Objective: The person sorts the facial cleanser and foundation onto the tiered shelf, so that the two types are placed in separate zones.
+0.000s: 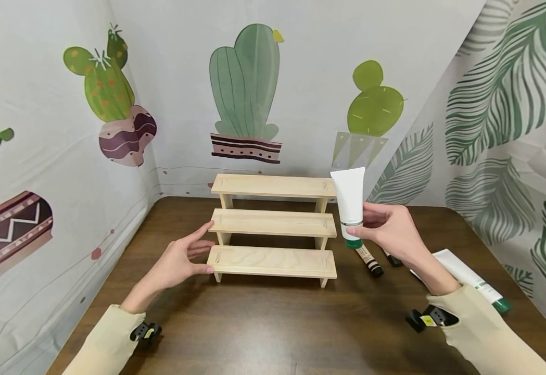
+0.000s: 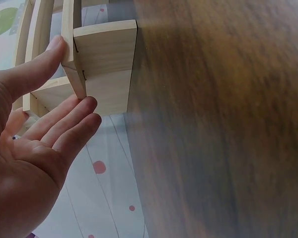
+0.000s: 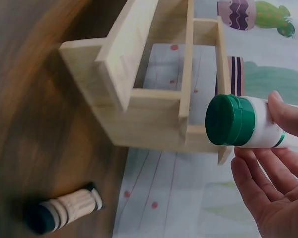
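Observation:
A three-tier light wood display stand (image 1: 273, 222) sits mid-table towards the back. At its left end my left hand (image 1: 179, 263) touches it, thumb at the lowest step and extended fingers by the ends of the steps. The left wrist view shows the thumb (image 2: 37, 72) on one edge of a board and fingertips at its corner. My right hand (image 1: 392, 229) pinches a white squeeze tube (image 1: 349, 192) near its green cap (image 3: 228, 121), between thumb and fingers. The tube is held cap down, raised at the stand's right end.
Right of the stand lies a beige tube with a black cap (image 1: 369, 260). A dark-capped item (image 1: 393, 259) is partly hidden behind my right hand. Another white tube with a green cap (image 1: 469, 276) lies by the right forearm. Printed cloth (image 1: 301, 78) encloses the brown table (image 1: 254, 323).

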The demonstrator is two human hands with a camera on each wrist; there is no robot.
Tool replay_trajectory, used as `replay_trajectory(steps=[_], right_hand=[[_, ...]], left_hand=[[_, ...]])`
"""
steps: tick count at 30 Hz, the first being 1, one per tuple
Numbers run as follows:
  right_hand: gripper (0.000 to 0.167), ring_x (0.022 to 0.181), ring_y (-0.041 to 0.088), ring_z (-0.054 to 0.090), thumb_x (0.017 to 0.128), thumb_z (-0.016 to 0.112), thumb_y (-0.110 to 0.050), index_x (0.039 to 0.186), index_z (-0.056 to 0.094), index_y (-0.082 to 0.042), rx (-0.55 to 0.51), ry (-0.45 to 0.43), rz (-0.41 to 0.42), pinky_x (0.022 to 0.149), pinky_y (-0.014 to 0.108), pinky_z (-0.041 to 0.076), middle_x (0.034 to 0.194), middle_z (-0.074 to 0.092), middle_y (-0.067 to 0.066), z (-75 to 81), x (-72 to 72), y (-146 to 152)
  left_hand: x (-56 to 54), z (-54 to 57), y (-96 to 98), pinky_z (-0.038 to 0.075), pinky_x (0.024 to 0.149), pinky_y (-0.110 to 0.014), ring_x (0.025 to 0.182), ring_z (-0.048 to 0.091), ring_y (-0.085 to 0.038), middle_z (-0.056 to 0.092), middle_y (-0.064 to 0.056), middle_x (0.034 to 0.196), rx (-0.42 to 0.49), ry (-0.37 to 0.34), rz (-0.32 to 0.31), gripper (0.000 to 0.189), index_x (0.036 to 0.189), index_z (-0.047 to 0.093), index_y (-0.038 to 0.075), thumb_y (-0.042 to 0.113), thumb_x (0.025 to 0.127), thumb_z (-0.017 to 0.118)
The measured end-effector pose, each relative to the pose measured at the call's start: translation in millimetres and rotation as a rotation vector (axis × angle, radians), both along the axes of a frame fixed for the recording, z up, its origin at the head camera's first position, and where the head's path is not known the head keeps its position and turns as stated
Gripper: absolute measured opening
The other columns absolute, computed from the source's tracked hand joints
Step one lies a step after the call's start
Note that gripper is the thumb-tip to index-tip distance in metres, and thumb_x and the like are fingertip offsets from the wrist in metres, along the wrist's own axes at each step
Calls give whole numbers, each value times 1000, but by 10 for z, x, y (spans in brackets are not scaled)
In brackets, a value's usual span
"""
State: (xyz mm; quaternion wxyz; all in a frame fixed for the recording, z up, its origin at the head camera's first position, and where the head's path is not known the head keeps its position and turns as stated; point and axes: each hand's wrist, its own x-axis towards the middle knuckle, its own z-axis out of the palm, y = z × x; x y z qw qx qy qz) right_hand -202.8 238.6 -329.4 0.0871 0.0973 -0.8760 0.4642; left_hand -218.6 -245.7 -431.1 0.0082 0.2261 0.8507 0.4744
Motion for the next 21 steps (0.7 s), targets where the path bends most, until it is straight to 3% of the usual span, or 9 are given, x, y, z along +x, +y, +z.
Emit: replay_trajectory(steps=[11,21], right_hand=[[57,89,14,75,81,95,-19,133,74,-6,-122,63,59,76,21,61,106,79,14,208,-236,-443],[51,88,19,76,82,93,-15,128,76,-2,-209,125,107,77,27,63,103,79,14,316,-505,-855]], left_hand=[[3,39,10,54,103,-51,120,67,-41,69,-23,131,-2,-12,9,110,167,34,21,-1,77,93],[9,5,0,53,105,-52,120,67,-40,69,-22,131,15,-23,8,109,167,36,24,1,77,94]])
